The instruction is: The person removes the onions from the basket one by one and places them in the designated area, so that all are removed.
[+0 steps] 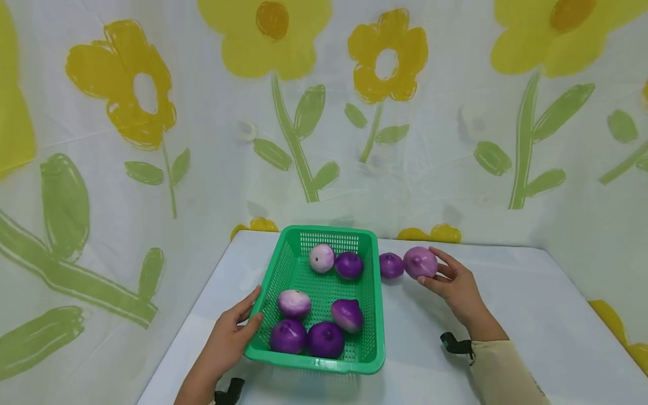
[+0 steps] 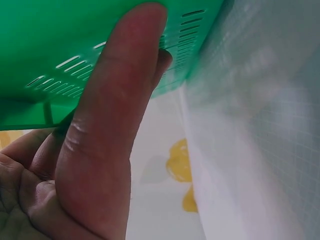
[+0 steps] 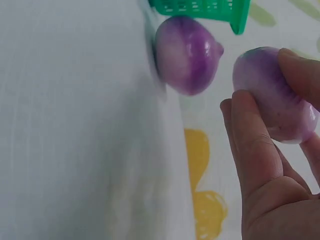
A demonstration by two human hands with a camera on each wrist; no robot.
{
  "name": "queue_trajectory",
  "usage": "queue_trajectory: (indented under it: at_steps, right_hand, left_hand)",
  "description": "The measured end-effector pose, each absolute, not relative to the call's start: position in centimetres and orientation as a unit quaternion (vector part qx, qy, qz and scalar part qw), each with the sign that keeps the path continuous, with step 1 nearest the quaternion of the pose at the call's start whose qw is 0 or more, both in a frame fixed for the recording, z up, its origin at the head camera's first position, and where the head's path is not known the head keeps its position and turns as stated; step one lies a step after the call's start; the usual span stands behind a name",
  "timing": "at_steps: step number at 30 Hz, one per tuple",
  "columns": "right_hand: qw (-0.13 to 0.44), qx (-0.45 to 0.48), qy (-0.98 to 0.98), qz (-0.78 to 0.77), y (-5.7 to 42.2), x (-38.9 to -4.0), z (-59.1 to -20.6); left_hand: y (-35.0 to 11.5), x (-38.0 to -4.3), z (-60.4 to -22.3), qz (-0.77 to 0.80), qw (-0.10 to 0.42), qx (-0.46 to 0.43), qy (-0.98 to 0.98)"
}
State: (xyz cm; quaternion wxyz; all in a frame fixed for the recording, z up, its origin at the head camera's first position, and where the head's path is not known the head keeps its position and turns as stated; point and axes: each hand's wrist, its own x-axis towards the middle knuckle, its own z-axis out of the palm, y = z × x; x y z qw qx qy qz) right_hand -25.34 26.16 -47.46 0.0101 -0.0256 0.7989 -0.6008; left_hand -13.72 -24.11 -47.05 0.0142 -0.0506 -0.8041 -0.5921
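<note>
My left hand [image 1: 230, 337] holds the green plastic basket [image 1: 379, 315] by its left side. In the left wrist view the thumb [image 2: 110, 110] lies against the slotted green wall, and the other fingers are partly hidden. Several purple and whitish onions lie in the basket, among them a pale onion [image 1: 322, 258] and a dark purple onion [image 1: 349, 265] at its far end. To the right of the basket, my right hand [image 1: 458, 287] pinches a light purple onion [image 1: 420, 262] between thumb and fingers. Another purple onion [image 1: 391, 265] sits on the table between it and the basket.
A white-covered table [image 1: 531, 315] lies beneath everything. Behind and around it hangs a white curtain [image 1: 435, 169] printed with yellow flowers and green leaves. Dark camera mounts [image 1: 455, 343] show at both wrists.
</note>
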Motion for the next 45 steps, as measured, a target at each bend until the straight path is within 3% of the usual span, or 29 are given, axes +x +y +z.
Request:
queue_trajectory:
  at_steps: [16,45]
  right_hand:
    - [0.021,-0.011,0.824,-0.566,27.1,-26.7,-50.5]
    - [0.003,-0.022,0.876,-0.481,26.9,-27.2,-51.0]
  left_hand:
    - [-24.5,-14.1,-47.0,-0.586,0.002,-0.049,-0.809]
    - [-24.6,-14.3,-47.2,-0.573,0.01,-0.078,-0.816]
